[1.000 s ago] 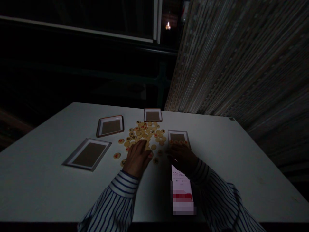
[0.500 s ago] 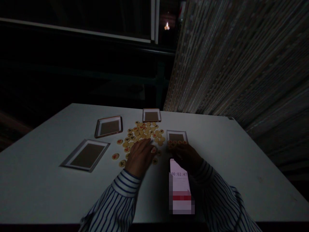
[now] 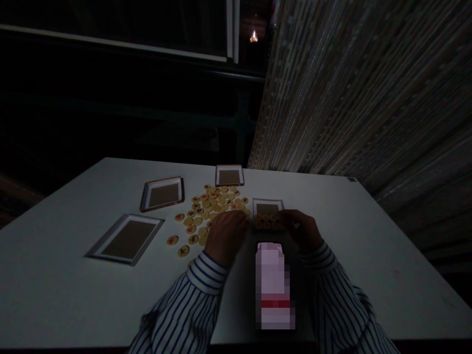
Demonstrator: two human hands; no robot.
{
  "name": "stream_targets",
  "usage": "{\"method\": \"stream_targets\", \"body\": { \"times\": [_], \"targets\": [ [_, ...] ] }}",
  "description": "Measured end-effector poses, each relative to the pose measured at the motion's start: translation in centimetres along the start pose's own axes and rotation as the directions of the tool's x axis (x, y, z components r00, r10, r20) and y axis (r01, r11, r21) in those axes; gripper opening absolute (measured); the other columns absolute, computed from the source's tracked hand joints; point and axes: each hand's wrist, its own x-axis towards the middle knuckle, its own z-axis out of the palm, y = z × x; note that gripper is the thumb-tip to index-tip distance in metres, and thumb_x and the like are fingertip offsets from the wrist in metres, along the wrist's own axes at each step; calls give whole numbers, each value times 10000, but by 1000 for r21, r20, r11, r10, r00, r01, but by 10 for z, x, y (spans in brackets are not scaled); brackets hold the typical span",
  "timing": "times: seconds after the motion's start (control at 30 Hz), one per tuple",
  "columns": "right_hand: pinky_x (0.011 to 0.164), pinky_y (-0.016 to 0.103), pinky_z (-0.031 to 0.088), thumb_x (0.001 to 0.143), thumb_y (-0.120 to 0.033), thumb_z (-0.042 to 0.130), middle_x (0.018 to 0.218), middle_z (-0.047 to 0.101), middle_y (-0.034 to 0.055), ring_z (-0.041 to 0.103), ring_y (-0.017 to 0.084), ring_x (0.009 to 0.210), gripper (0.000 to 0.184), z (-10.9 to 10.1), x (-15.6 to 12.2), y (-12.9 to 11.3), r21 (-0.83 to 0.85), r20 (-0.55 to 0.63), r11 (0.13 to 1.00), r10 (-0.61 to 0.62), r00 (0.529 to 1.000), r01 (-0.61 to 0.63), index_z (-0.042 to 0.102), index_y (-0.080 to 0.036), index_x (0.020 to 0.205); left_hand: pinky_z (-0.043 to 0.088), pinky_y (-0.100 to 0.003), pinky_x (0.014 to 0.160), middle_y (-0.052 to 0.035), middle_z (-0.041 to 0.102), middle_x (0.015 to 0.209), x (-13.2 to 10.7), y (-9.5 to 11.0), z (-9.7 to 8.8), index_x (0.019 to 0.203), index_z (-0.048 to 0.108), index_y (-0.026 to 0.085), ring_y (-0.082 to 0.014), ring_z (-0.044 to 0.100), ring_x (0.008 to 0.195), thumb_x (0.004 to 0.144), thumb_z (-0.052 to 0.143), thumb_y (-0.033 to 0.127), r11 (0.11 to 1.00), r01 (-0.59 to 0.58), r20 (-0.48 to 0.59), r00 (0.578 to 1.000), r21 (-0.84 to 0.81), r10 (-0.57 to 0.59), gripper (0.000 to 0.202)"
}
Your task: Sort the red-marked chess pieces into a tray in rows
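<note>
My left hand (image 3: 227, 238) is closed at the right side of a loose heap of round Chinese chess pieces (image 3: 206, 202). Its fingers curl around one red-marked piece, mostly covered by them. The pieces are pale wood with red or black characters; some show plain backs. Just right of the heap lies a shallow tray (image 3: 268, 201) with rows of red-marked pieces (image 3: 266, 218) in its near part. My right hand (image 3: 304, 228) reaches its bent fingers to the tray's right edge, over the end of the rows. What its fingertips hold, if anything, is hidden.
A phone (image 3: 275, 275) with a lit, blurred screen lies between my forearms. Three more shallow trays stand around the heap: one at the back (image 3: 229, 168), one back left (image 3: 162, 180), one front left (image 3: 125, 259). A string curtain (image 3: 332, 88) hangs behind the white table (image 3: 368, 275).
My left hand has moved right, toward the tray, with the chess piece. My right hand has shifted right and slightly up, uncovering pieces in the tray and the phone's top.
</note>
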Motion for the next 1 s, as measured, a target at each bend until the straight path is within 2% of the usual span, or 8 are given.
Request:
{"method": "stream_targets", "body": {
  "times": [0.27, 0.47, 0.63, 0.7, 0.8, 0.9, 1.0],
  "targets": [
    [515, 233, 466, 799, -301, 491, 712, 678, 48, 557, 114, 534, 227, 2, -5, 4, 67, -55, 993, 103, 993, -99, 660, -178, 887, 433, -355, 785, -54, 659, 906, 22, 16, 7, 935, 601, 177, -192, 581, 867, 888, 405, 294, 997, -6, 84, 996, -76, 12, 233],
    [514, 234, 478, 788, -293, 507, 726, 685, 60, 586, 127, 569, 223, 8, -7, 5, 116, -75, 984, 145, 987, -136, 661, -164, 885, 441, -345, 759, -66, 672, 892, 37, 21, 29, 941, 621, 169, -195, 600, 851, 898, 379, 306, 993, -17, 86, 996, -114, 27, 282],
    [516, 248, 491, 793, -290, 507, 780, 694, 66, 601, 136, 589, 225, 19, -9, 6, 156, -83, 975, 170, 982, -156, 663, -180, 914, 452, -328, 707, -72, 668, 830, 32, 21, 46, 910, 623, 169, -184, 604, 781, 906, 343, 309, 992, -39, 38, 998, -117, 43, 313],
    [533, 260, 502, 793, -287, 519, 816, 699, 72, 613, 144, 613, 219, 22, -9, 5, 171, -61, 968, 195, 979, -182, 664, -186, 923, 457, -336, 702, -78, 668, 828, 28, 19, 51, 913, 630, 172, -192, 605, 783, 902, 348, 299, 990, -106, 53, 992, -93, 111, 309],
    [564, 272, 519, 797, -309, 533, 838, 703, 78, 636, 160, 660, 231, 25, -8, 0, 213, -1, 950, 236, 972, -230, 666, -180, 935, 461, -374, 758, -104, 666, 934, 24, 15, 58, 993, 621, 170, -220, 598, 877, 882, 396, 295, 974, -216, 5, 976, -67, 217, 281],
    [599, 276, 533, 796, -331, 544, 842, 709, 68, 652, 169, 707, 232, 25, -6, -7, 318, 50, 911, 261, 964, -263, 673, -188, 925, 473, -373, 747, -113, 670, 929, 21, 11, 63, 1029, 610, 154, -217, 605, 865, 873, 421, 288, 967, -243, -32, 970, -81, 241, 279],
    [635, 292, 548, 782, -360, 567, 818, 713, 48, 659, 174, 737, 224, 25, -3, -15, 478, 84, 826, 298, 951, -300, 683, -199, 886, 472, -377, 759, -110, 670, 945, 20, 9, 65, 1042, 604, 161, -218, 602, 887, 862, 448, 287, 961, -264, -19, 965, -87, 263, 269]
  ]
}}
